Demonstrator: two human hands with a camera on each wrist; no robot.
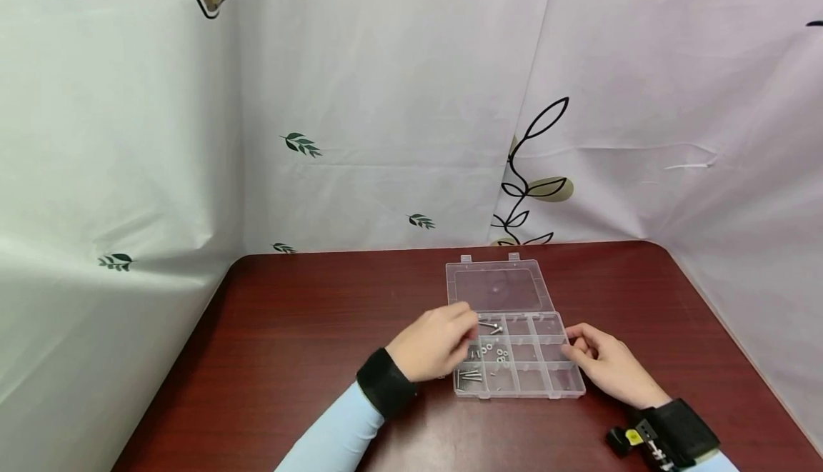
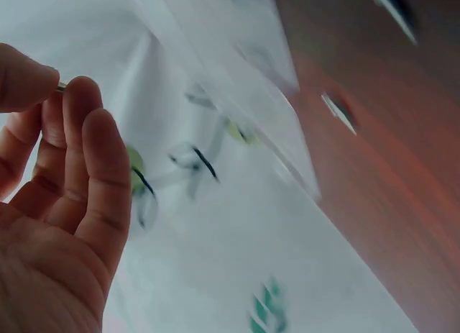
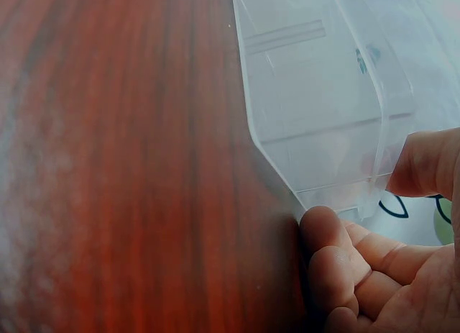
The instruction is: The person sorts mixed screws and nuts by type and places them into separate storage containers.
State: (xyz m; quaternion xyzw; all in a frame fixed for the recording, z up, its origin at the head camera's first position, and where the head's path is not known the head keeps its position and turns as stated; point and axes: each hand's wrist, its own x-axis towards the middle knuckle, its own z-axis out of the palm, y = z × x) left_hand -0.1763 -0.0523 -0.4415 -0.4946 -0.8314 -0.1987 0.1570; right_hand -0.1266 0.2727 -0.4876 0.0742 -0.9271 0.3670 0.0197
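A clear plastic compartment box lies on the table, its hinged lid folded back behind it. Its left compartments hold screws and small nuts. Over the box's left side, my left hand pinches a tiny metal piece between thumb and fingertips; most of it is hidden, so its kind is unclear. At the box's right edge, my right hand grips the side wall. In the right wrist view the thumb lies at the rim and the curled fingers are by the lower corner.
The dark red-brown table extends left of the box. A white printed cloth hangs behind and at both sides. Two blurred slender shapes appear over the tabletop in the left wrist view; I cannot tell what they are.
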